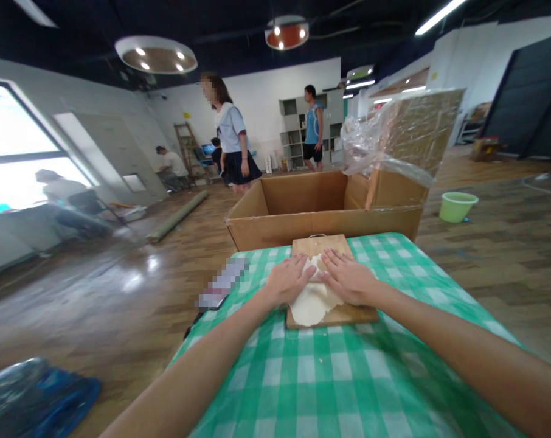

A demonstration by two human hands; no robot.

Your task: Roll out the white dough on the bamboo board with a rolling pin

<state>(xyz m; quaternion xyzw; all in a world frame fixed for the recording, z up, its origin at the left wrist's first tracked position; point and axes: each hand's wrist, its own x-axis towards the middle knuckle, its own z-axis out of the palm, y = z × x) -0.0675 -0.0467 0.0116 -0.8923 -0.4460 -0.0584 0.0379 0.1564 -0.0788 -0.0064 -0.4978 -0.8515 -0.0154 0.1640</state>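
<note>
A flat sheet of pale dough (311, 304) lies on a wooden cutting board (353, 314) on a table with a green and white checked cloth (330, 377). My left hand (288, 280) rests palm down on the dough's left side, fingers stretched out. My right hand (348, 277) lies flat on its right side, fingers pointing inward. The fingertips of both hands almost meet over the far end of the dough, which looks folded or rolled there.
A large open cardboard box (312, 210) with clear plastic wrap (380, 143) stands just beyond the table. A blurred flat object (223, 283) lies at the table's left edge. A green basin (457, 205) sits on the wooden floor. Several people stand or sit farther back.
</note>
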